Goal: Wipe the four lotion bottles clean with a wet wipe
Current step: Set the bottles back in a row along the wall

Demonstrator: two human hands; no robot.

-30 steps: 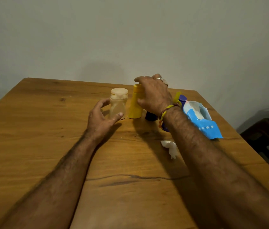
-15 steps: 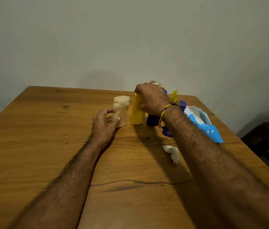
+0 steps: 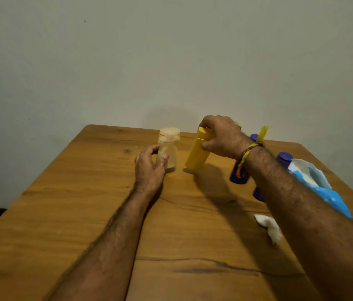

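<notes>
The right hand (image 3: 222, 135) grips the yellow bottle (image 3: 197, 152) at its cap end, fingers curled over the top and thumb against the side. The bottle is tilted: its long axis runs from the cap under the hand down and left to the base, which sits at or just above the wooden table (image 3: 73, 203). The left hand (image 3: 149, 168) cups the translucent bottle (image 3: 168, 149), upright just left of the yellow bottle. Two blue bottles (image 3: 239, 174) stand right of the yellow bottle, behind the right wrist. The used wipe (image 3: 269, 227) lies nearer the person, beside the right forearm; neither hand holds it. The right hand is nearer to it.
</notes>
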